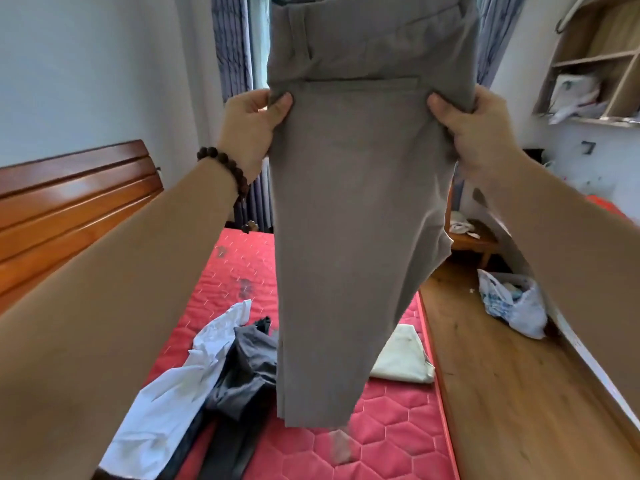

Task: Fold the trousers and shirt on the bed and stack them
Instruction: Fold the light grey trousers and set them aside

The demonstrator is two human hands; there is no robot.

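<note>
Two hands hold a pair of grey-brown trousers [356,202] up in the centre of the frame, above the bed. Left hand [251,128]: thumb and fingers pinch the left edge of the fabric just below the pocket seam; a dark beaded bracelet [225,169] circles the wrist. Right hand [472,128]: thumb in front, fingers behind, clamped on the right edge at the same height. Trouser legs hang straight down, hems ending just above the red quilted mattress [388,441].

Lower left of frame: a white shirt [173,393] lies crumpled on the mattress, touching dark grey trousers [242,375] beside it. Lower centre-right: a folded cream garment [403,358] lies near the mattress edge. Left: wooden headboard [69,202]. Right: white plastic bag [512,303] on the wood floor.
</note>
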